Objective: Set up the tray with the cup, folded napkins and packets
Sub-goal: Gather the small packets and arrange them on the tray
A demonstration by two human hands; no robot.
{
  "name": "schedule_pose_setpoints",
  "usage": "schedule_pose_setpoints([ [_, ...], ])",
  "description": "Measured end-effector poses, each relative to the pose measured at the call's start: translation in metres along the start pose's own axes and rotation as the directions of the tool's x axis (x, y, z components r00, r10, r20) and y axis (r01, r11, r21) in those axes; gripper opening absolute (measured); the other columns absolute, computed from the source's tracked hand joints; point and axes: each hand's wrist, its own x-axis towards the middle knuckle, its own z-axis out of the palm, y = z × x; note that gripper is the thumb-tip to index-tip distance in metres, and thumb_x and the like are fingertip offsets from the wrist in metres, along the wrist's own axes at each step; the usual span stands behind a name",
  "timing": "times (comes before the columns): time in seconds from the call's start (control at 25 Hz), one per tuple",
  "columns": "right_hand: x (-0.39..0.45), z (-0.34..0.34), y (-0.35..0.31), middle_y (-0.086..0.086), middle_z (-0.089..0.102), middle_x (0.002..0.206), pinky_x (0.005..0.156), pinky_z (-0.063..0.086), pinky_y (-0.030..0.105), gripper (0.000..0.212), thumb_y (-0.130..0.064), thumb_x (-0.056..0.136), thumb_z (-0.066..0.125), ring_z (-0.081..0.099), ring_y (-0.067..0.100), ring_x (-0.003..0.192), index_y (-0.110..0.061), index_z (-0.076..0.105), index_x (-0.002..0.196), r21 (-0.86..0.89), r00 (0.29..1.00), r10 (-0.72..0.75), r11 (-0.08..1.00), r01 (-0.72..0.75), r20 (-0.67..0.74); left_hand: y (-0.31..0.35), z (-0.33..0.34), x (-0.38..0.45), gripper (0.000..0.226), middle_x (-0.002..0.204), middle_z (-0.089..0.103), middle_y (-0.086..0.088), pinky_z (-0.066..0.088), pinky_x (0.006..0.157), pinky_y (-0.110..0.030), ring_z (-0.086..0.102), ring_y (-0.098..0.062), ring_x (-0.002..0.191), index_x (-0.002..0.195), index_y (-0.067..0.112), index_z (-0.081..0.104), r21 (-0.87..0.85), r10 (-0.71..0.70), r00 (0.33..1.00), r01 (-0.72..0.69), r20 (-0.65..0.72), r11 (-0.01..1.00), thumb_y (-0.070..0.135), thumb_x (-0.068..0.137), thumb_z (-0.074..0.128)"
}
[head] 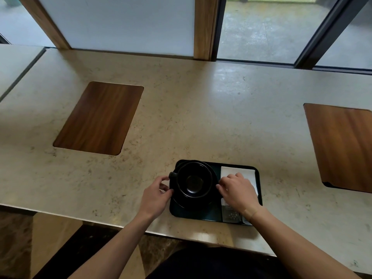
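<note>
A black tray (193, 215) lies near the front edge of the stone counter. On its left half stands a black cup (194, 182) on a black saucer (181, 204), with the handle pointing left. My left hand (158, 195) pinches the saucer's left rim just below the handle. My right hand (237, 191) touches the cup's right side with its fingertips and lies over a white folded napkin (239, 171) in the tray's right half. Grey packets (230, 214) lie at the tray's front right, partly hidden by my wrist.
Two wooden inlays sit in the counter (201, 117), one at the left (98, 118) and one at the right edge (346, 146). Windows and a wooden post (204, 27) rise behind the counter. The counter's front edge runs just below the tray.
</note>
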Motion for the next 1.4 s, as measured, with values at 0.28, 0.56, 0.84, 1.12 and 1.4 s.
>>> schedule_pose_setpoints([
  [0.28,-0.011,-0.003,-0.006,-0.007,0.068,0.089,0.068,0.032,0.029,0.033,-0.046,0.096,0.042,0.049,0.015,0.085,-0.027,0.069,0.094,-0.077,0.997,-0.041,0.996,0.046,0.065,0.014,-0.005,0.03,0.037,0.089,0.066,0.01,0.049,0.07,-0.024,0.062,-0.004,0.077,0.125,0.032,0.059,0.129,0.1,0.995,-0.102,0.022,0.986,0.02,0.09,0.065],
  [0.56,-0.008,-0.023,-0.005,-0.01,0.053,0.056,0.047,0.023,0.018,0.044,-0.05,0.095,0.042,0.047,0.005,0.054,-0.025,0.056,0.061,0.012,0.979,-0.095,0.995,0.094,0.18,0.025,-0.007,0.054,0.039,0.095,0.062,0.009,0.046,0.076,-0.027,0.057,-0.008,0.084,0.131,0.037,0.056,0.281,0.17,0.983,-0.183,0.07,0.942,0.024,0.094,0.059],
  [0.84,0.057,-0.049,-0.002,-0.006,0.068,0.11,0.064,0.038,0.023,0.03,-0.035,0.096,0.049,0.062,0.015,0.092,-0.027,0.06,0.122,0.123,0.996,-0.057,0.991,0.048,0.066,0.009,0.005,-0.003,0.047,0.087,0.062,0.013,0.054,0.069,-0.029,0.061,-0.001,0.078,0.13,0.035,0.04,0.156,0.065,0.998,-0.062,-0.011,0.986,0.044,0.089,0.062],
  [1.12,0.069,-0.03,-0.015,-0.003,0.069,0.106,0.051,0.032,0.021,0.03,-0.024,0.093,0.054,0.063,0.018,0.09,-0.029,0.06,0.121,0.099,0.982,-0.092,0.992,0.076,0.167,0.011,0.013,-0.012,0.039,0.078,0.065,0.009,0.057,0.068,-0.034,0.061,0.002,0.073,0.123,0.033,0.049,0.065,0.035,0.998,-0.032,-0.048,0.997,0.039,0.088,0.065],
  [1.4,0.043,-0.029,-0.018,0.001,0.064,0.078,0.044,0.021,0.029,0.012,-0.03,0.089,0.058,0.054,0.024,0.064,-0.019,0.055,0.085,-0.196,0.983,-0.111,0.971,0.14,0.149,0.009,0.004,0.009,0.038,0.087,0.06,0.015,0.053,0.071,-0.026,0.058,-0.002,0.078,0.129,0.029,0.056,0.235,0.134,0.99,-0.121,-0.04,0.964,0.024,0.092,0.061],
])
